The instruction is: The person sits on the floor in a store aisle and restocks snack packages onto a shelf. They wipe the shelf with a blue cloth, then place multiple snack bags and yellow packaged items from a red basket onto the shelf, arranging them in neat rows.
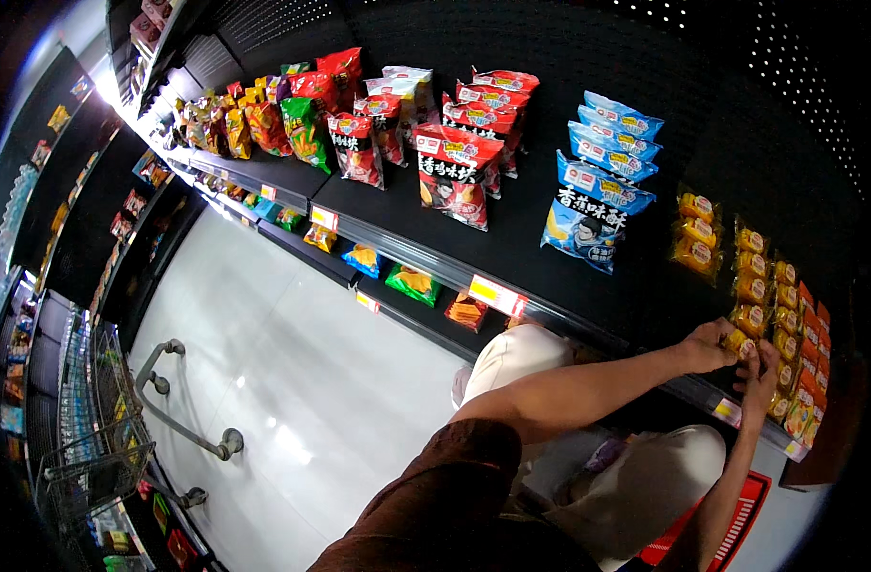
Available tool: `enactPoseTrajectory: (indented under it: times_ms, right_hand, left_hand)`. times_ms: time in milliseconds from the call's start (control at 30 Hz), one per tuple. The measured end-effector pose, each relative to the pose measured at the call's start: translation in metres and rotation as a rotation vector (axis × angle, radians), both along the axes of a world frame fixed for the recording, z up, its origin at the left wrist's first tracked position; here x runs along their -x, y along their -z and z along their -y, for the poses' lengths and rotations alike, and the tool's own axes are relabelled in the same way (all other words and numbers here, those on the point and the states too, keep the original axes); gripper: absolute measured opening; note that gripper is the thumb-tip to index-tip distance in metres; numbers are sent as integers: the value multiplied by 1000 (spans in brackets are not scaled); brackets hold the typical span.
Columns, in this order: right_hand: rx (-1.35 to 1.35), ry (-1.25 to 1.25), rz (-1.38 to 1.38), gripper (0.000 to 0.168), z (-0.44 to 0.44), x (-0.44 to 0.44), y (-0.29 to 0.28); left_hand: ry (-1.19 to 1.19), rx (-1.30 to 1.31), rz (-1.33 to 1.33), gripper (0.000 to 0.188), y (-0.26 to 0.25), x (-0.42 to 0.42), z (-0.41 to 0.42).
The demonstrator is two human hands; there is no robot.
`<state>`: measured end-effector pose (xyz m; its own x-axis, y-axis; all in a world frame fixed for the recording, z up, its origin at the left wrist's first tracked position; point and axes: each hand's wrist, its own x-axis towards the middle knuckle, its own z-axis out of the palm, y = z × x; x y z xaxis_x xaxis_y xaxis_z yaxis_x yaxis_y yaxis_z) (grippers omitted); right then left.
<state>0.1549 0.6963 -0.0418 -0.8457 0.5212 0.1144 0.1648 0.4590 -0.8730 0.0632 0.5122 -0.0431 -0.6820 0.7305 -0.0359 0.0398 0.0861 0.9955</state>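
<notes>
At the front of a row of yellow snack packs, my left hand (706, 347) grips a small clear-wrapped yellow pack (740, 346) from its left side. My right hand (758, 375) has its fingertips on the same pack from the right. Its food looks like a small round cake, though the wrapper makes this uncertain. Directly behind it, more yellow packs (750, 288) stand in line. To the right are another row of yellow packs (786, 319) and orange packets (807, 393). A shorter yellow row (697, 236) sits farther left.
Blue snack bags (585, 214) and red snack bags (455, 175) stand on the black shelf (521, 247). Price tags (496, 294) line its front edge. A red basket (746, 511) is by my knee. A wire cart (96, 457) stands across the aisle floor (285, 343).
</notes>
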Motion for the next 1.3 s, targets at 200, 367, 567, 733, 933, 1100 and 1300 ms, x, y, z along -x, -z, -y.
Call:
enactPoseTrajectory:
  times_ms: [200, 367, 567, 733, 933, 1100, 1300]
  right_hand:
    - [146, 93, -252, 48, 15, -14, -14]
    - [337, 95, -234, 33, 8, -55, -28]
    - [325, 294, -383, 22, -1, -119, -10]
    - [-86, 330, -384, 23, -5, -207, 2]
    - [261, 303, -145, 34, -82, -338, 150]
    - [-288, 215, 73, 35, -82, -367, 238]
    - [-66, 184, 3, 38, -37, -230, 77]
  left_hand:
    - [-108, -102, -152, 41, 3, -1, 5]
    - [15, -323, 87, 28, -9, -11, 16]
    - [59, -197, -60, 36, -35, -27, 34]
    - [-118, 82, -553, 53, -41, -21, 45]
    - [-191, 209, -755, 63, -33, 6, 33]
    - [-204, 385, -688, 67, -11, 24, 10]
    - [-139, 409, -552, 64, -32, 20, 29]
